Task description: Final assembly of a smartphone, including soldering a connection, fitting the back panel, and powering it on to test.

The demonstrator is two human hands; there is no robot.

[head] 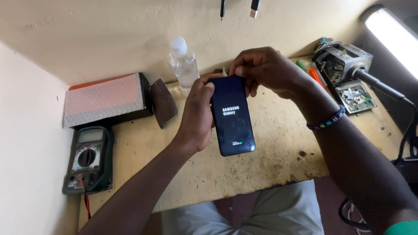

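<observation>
- Evidently the step in hand is a check of a powered-up smartphone (232, 115): its dark screen is lit with a start-up display, and it is held screen-up above the middle of the counter (261, 169).
- The left hand (197, 116) wraps the phone's left edge from about 9 o'clock, fingers closed around it and the thumb lying near the top corner.
- The right hand (266, 72) comes in from 1 o'clock and closes over the phone's top end; its fingers are narrow, pinched on the upper edge, though whether they press a button there cannot be told.
- A beaded bracelet (326, 120) sits on the right wrist.
- As a judgement, the next move calls for a steady hold at the edges with the screen kept facing up and uncovered, so the display stays readable.
- Containers: a clear plastic bottle (183, 64) with a white cap stands upright at 11 o'clock from the phone, near the wall; it looks filled nearly to the shoulder with a clear liquid.
- At 9 o'clock lies a flat box (104, 99) under bubble wrap, closed, so its contents are hidden; a dark wedge-shaped piece (164, 102) leans just beside it.
- A green multimeter (89, 159) rests at 8 o'clock, with a red lead trailing off the counter's edge.
- At 2 o'clock a metal holder (343, 61) stands with a bare circuit board (356, 96) just beside it.
</observation>
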